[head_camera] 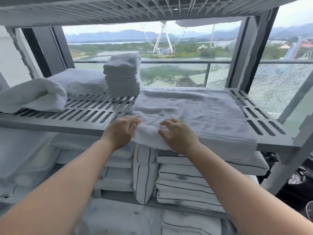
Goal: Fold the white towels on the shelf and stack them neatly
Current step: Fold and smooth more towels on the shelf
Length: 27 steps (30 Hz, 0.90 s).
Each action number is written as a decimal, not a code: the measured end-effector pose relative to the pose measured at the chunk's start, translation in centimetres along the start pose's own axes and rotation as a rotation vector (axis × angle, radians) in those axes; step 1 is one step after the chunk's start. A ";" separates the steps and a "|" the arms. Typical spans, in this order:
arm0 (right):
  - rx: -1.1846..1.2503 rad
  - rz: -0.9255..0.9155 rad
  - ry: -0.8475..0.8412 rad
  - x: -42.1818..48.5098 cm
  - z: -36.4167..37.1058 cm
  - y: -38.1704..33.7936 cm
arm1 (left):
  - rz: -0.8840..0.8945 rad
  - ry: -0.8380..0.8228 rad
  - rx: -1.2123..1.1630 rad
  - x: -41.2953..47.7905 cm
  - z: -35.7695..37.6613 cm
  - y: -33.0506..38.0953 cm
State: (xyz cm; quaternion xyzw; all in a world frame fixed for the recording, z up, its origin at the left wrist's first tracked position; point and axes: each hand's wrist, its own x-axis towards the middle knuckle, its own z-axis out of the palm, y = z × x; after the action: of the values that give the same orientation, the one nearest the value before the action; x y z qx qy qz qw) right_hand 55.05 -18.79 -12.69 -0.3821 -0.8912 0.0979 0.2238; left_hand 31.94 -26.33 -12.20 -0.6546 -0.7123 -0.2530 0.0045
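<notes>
A white towel (191,107) lies spread flat on the right half of the grey slotted shelf (84,112), its near edge hanging over the shelf's front. My left hand (121,131) pinches the towel's near left corner. My right hand (177,134) grips the near edge a little to the right, fingers curled into the cloth. A stack of several folded white towels (122,75) stands at the shelf's middle back. A flat folded towel (79,81) lies left of the stack, and a loosely rolled towel (32,95) sits at the far left.
The shelf below holds stacks of white linens with dark piping (184,184). Grey uprights (250,51) frame the shelf on the right, and another slotted shelf (118,9) hangs overhead. Behind is a window. Black bags (298,182) lie at the lower right.
</notes>
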 end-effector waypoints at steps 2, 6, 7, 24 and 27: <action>0.020 0.025 -0.018 1.7 0.9 -1.6 | 0.052 -0.017 -0.012 0.8 -1.0 -1.6; 0.102 0.131 -0.059 5.4 2.6 -4.2 | 0.043 -0.049 0.050 3.5 -2.1 -4.6; 0.110 0.160 -0.056 6.1 3.0 -4.8 | -0.013 -0.059 0.059 4.2 -2.2 -5.1; 0.236 0.331 0.084 9.8 4.1 -5.2 | -0.257 -0.104 -0.963 9.7 -1.7 -2.8; 0.137 0.260 0.066 9.9 4.4 -5.3 | -0.380 -0.166 -0.875 10.0 -2.9 -4.5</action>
State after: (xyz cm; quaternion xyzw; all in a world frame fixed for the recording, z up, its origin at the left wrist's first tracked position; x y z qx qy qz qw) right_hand 43.55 -15.30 -11.56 -0.4811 -0.8177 0.1743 0.2639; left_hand 25.36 -18.14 -7.86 -0.4714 -0.6439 -0.4723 -0.3743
